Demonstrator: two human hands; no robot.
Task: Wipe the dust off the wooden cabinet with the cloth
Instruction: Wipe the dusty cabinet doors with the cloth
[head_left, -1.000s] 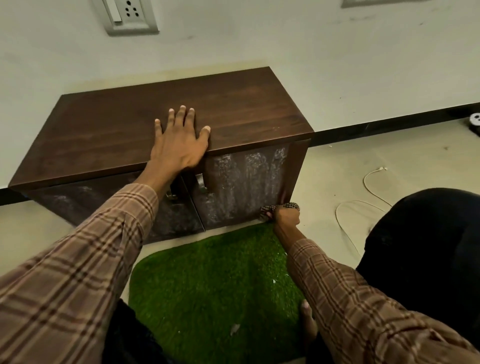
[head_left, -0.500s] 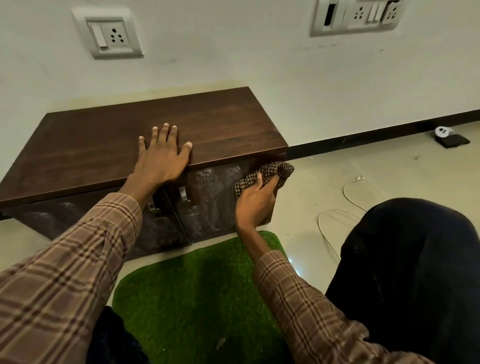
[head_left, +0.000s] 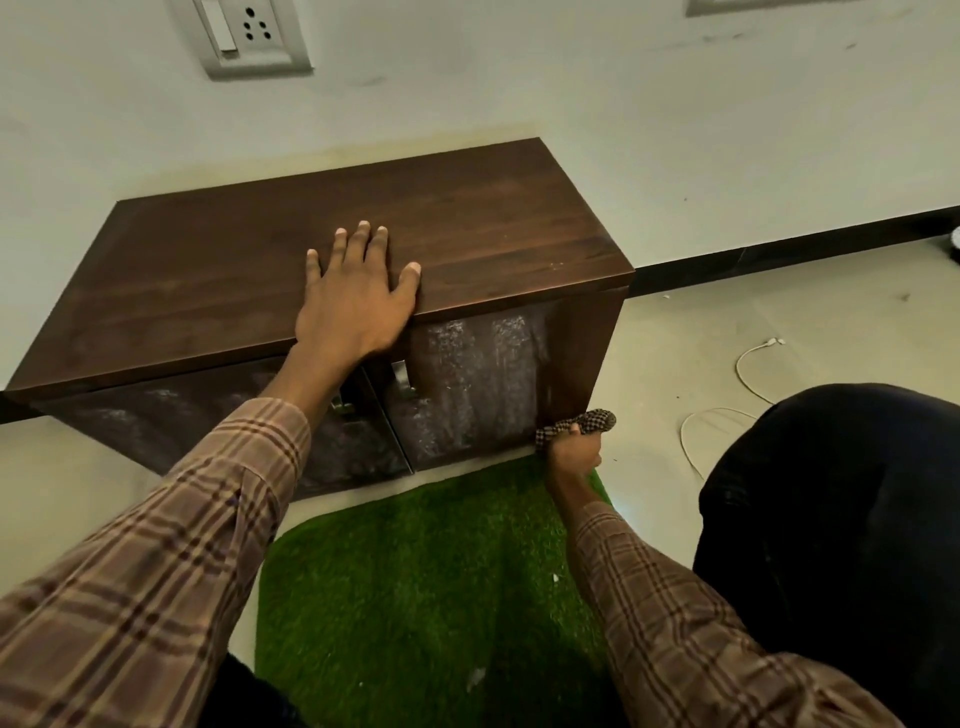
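A low dark wooden cabinet stands against the white wall, its two front doors streaked with pale dust. My left hand lies flat and spread on the front edge of its top, above the door handles. My right hand grips a bunched checked cloth pressed to the bottom right corner of the right door, just above the floor. The strip of door at the far right looks darker and less dusty than the middle.
A green grass-like mat lies on the floor before the cabinet. A white cable curls on the tiles to the right. My dark-clad knee fills the lower right. A wall socket sits above.
My right hand has swept the cloth from the top right of the door down to its bottom right corner. The left hand stays flat on the top.
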